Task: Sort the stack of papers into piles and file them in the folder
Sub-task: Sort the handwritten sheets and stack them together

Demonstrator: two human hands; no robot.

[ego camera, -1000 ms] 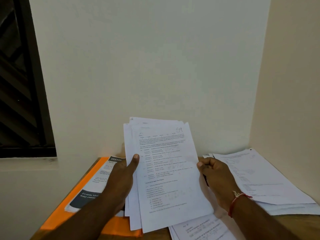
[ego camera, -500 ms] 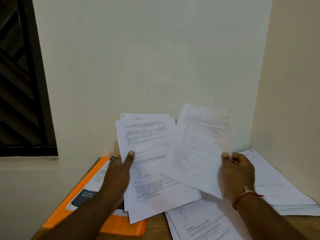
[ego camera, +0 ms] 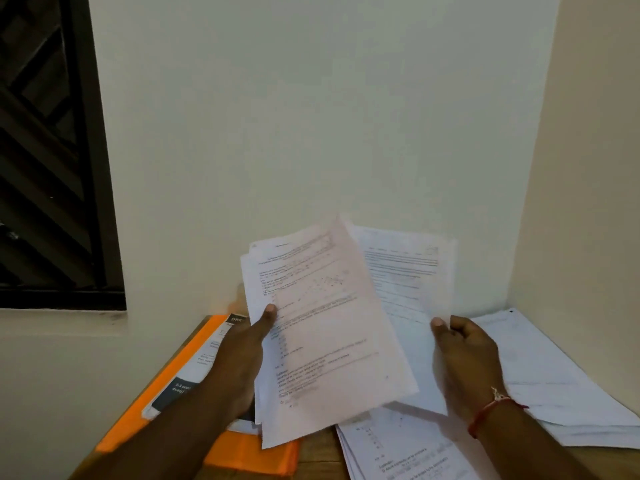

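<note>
Stack [ego camera: 322, 323] of printed sheets stands raised above the table [ego camera: 315, 459], leaning a little to the right, and serves as the landmark here. The left hand [ego camera: 242, 362] grips its left edge, thumb pressed on the front page and the other fingers hidden behind the paper. The top page is blurred and its print cannot be read.

Right of the stack, and partly behind it, a single sheet [ego camera: 405, 278] is held up. The right hand [ego camera: 464, 358] pinches the sheet's lower right edge, thumb on the front and fingers curled behind. A red thread [ego camera: 485, 414] circles that wrist.

Below and left of the stack lies the orange folder [ego camera: 249, 455], flat on the table, its near corner showing under the stack's lower edge. A leaflet [ego camera: 204, 358] with a dark band lies on the folder, partly covered by the left forearm.

Below and right of the stack, a pile [ego camera: 398, 452] of printed pages lies flat near the front edge of the table. Further right of the stack, beyond the right hand, a second pile [ego camera: 554, 375] lies against the side wall.

Far left of the stack, a dark window [ego camera: 45, 150] is set into the wall.
</note>
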